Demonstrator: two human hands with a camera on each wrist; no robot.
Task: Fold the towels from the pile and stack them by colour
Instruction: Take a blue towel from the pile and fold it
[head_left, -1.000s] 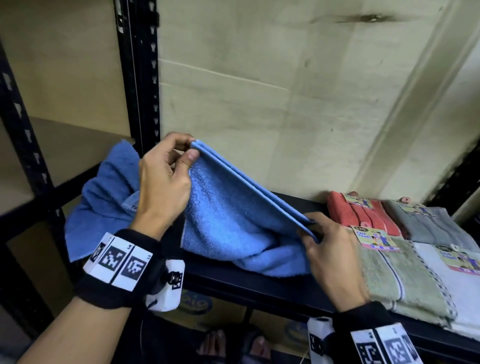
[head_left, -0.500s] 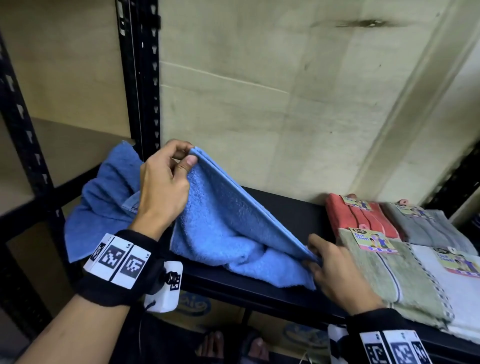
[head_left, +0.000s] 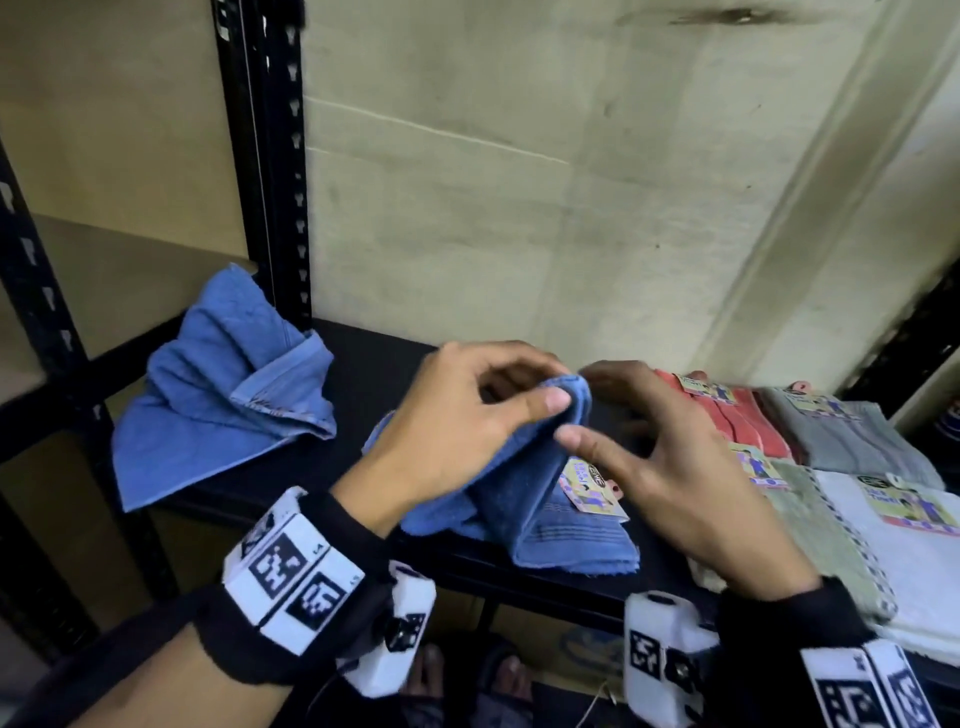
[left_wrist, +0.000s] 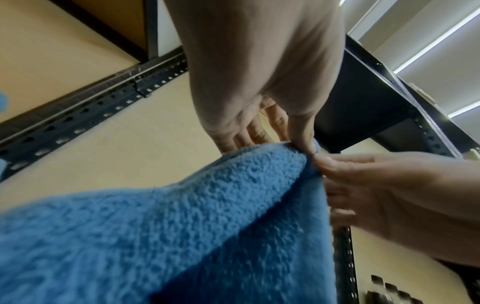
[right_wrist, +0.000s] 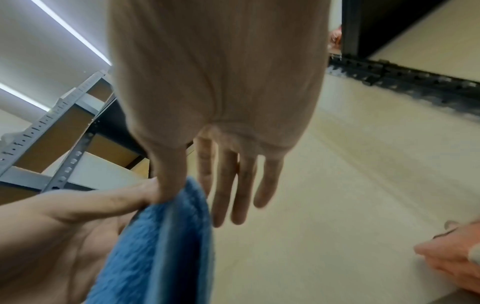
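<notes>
- Pinching the folded top edge of the blue towel (head_left: 524, 467) between thumb and curled fingers, your left hand (head_left: 457, 415) holds it up off the black shelf (head_left: 374, 374) – a grip that, I judge, keeps the stacked layers aligned while the fold is finished.
- Your right hand (head_left: 670, 457) has its fingers spread and nearly straight; the right wrist view shows only the thumb pressing the same edge beside your left thumb, so it steadies the towel and grasps nothing.
- The towel itself hangs from that pinch, its lower part draped on the shelf's front edge, a paper label (head_left: 592, 488) showing on its right face.
- Left of it, against the black upright (head_left: 270, 156), a second blue towel (head_left: 223, 384) lies crumpled – probably the rest of the pile, set well apart from the finished work.
- To the right, folded towels sit side by side, touching: a red towel (head_left: 748, 421) and grey towel (head_left: 841, 431) behind, a green towel (head_left: 831, 540) and white towel (head_left: 914, 561) in front. I see no blue stack among them, so I judge this towel starts one.
- Hard to tell: how many layers your left fingers hold, since your hand covers the far side of the edge; the right hand blurs in the head view; the white towel runs off frame.
</notes>
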